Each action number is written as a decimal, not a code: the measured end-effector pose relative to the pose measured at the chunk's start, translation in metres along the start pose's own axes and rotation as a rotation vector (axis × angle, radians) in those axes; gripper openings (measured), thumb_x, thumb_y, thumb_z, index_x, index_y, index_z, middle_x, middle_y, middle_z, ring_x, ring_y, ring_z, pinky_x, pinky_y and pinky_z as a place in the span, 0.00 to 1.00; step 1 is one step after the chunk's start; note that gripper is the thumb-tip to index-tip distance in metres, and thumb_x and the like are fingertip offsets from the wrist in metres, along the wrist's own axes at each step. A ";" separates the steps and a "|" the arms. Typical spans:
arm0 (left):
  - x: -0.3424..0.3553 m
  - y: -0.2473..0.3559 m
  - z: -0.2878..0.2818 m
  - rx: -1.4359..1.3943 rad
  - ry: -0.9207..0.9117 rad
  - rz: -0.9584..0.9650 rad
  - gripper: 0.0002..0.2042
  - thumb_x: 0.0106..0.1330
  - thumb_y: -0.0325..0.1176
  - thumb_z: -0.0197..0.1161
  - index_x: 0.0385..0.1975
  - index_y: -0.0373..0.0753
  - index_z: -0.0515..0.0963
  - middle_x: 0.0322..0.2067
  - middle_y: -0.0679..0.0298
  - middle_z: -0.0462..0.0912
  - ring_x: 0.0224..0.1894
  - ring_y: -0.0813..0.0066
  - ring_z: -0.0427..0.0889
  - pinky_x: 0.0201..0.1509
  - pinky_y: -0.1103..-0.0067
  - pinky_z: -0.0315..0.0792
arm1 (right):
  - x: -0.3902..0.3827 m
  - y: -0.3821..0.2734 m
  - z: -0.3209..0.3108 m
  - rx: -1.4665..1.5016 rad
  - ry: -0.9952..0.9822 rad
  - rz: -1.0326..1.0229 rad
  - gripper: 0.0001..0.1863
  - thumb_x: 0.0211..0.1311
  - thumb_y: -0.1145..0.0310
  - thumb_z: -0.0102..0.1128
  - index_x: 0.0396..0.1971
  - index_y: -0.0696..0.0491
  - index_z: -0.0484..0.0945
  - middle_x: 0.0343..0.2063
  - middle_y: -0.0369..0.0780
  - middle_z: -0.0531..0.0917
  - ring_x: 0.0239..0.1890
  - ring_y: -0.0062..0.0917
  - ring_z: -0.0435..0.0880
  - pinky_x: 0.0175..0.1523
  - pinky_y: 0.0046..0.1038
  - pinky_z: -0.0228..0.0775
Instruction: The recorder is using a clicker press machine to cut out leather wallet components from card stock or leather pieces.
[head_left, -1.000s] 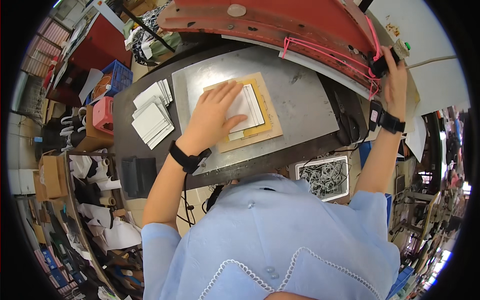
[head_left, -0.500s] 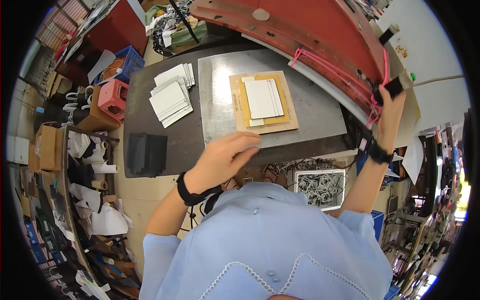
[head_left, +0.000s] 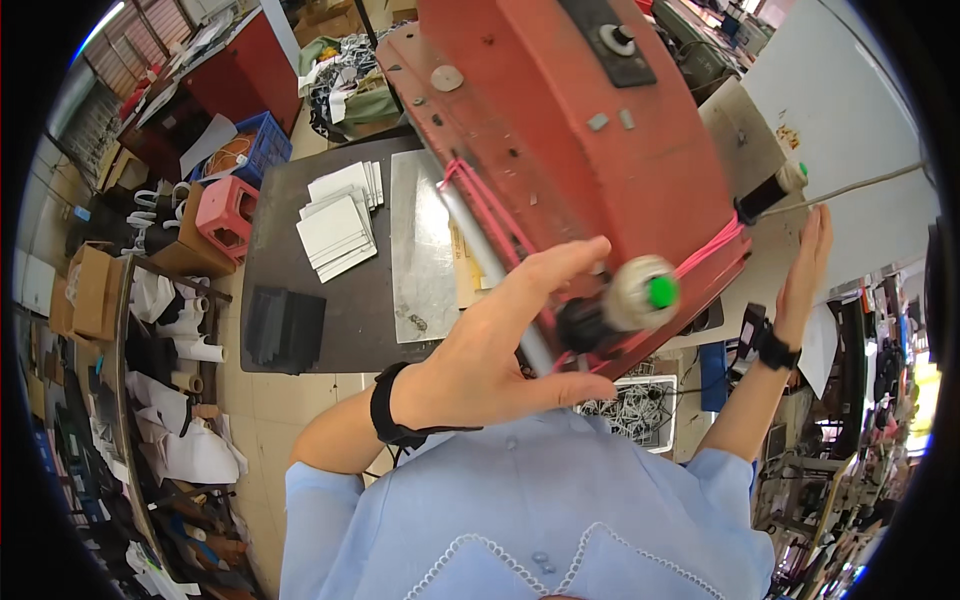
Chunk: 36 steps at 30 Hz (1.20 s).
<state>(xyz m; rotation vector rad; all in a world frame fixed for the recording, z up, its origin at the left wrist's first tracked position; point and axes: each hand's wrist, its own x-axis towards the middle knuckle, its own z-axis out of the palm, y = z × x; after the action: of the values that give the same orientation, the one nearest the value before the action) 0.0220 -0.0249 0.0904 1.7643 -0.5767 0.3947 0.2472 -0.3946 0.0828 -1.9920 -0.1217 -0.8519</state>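
Observation:
The red swing arm [head_left: 560, 150] of a press spans the metal plate [head_left: 415, 215], hiding most of it. My left hand [head_left: 480, 350] is open at the arm's near edge, thumb and fingers spread round the near handle [head_left: 625, 300], which has a green button. Whether the palm touches that handle I cannot tell. At the right, my right hand [head_left: 806, 265] is open with fingers stretched upward, just below the far black handle [head_left: 770, 195], holding nothing. Pink cord [head_left: 490, 205] is tied along the arm. A sliver of the tan board [head_left: 467, 265] shows beside the arm.
Stacked white cards [head_left: 337, 235] and a stack of black pieces [head_left: 285, 328] lie on the dark table [head_left: 275, 215]. A white bin [head_left: 657, 410] of metal scraps sits below. Left stand a pink stool [head_left: 226, 215], a blue crate [head_left: 262, 145] and a shelf of rolls [head_left: 195, 350].
The red arm has swung left and nearer, covering the board and white card. My right hand has let go of its handle. My left hand has risen rightward to the near handle.

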 end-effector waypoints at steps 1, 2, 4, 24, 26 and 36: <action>0.003 0.004 0.003 -0.020 0.037 -0.013 0.49 0.52 0.35 0.81 0.72 0.35 0.55 0.62 0.53 0.74 0.59 0.62 0.77 0.60 0.70 0.72 | 0.008 -0.002 0.006 0.094 -0.041 0.050 0.30 0.79 0.53 0.43 0.69 0.59 0.63 0.63 0.46 0.73 0.65 0.28 0.72 0.70 0.33 0.62; 0.000 0.003 0.005 -0.110 0.085 -0.020 0.47 0.52 0.35 0.81 0.70 0.34 0.57 0.57 0.54 0.76 0.56 0.64 0.78 0.58 0.71 0.73 | 0.011 -0.012 0.017 0.191 -0.089 0.098 0.29 0.79 0.53 0.42 0.69 0.59 0.63 0.62 0.46 0.74 0.64 0.29 0.73 0.69 0.33 0.63; -0.012 0.001 0.006 -0.279 0.207 -0.037 0.42 0.53 0.34 0.81 0.64 0.34 0.61 0.48 0.56 0.79 0.49 0.68 0.80 0.54 0.72 0.75 | -0.001 -0.043 0.041 0.642 -0.287 0.133 0.29 0.81 0.52 0.36 0.68 0.59 0.63 0.57 0.48 0.78 0.60 0.31 0.77 0.66 0.33 0.67; -0.067 0.002 -0.056 -0.422 0.617 -0.230 0.24 0.63 0.51 0.56 0.42 0.31 0.75 0.23 0.56 0.78 0.26 0.71 0.77 0.32 0.77 0.71 | -0.077 -0.082 0.053 0.981 -0.420 0.253 0.18 0.68 0.56 0.51 0.37 0.58 0.74 0.22 0.39 0.73 0.27 0.26 0.72 0.37 0.27 0.66; -0.069 -0.002 -0.053 -0.432 0.634 -0.241 0.23 0.62 0.49 0.56 0.41 0.32 0.76 0.22 0.56 0.78 0.26 0.71 0.77 0.32 0.78 0.71 | -0.081 -0.078 0.054 0.974 -0.419 0.264 0.18 0.68 0.55 0.50 0.37 0.57 0.73 0.23 0.38 0.72 0.28 0.26 0.72 0.37 0.27 0.65; -0.066 0.004 -0.044 -0.301 0.635 -0.242 0.36 0.68 0.69 0.46 0.46 0.33 0.70 0.25 0.60 0.74 0.29 0.72 0.74 0.37 0.76 0.69 | -0.079 -0.076 0.054 0.922 -0.429 0.180 0.29 0.76 0.47 0.45 0.55 0.61 0.70 0.23 0.37 0.74 0.27 0.23 0.73 0.37 0.25 0.67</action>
<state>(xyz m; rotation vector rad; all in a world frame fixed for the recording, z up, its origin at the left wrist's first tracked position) -0.0325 0.0282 0.0694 1.3005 0.0336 0.6266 0.1843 -0.2905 0.0719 -1.2421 -0.4795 -0.1586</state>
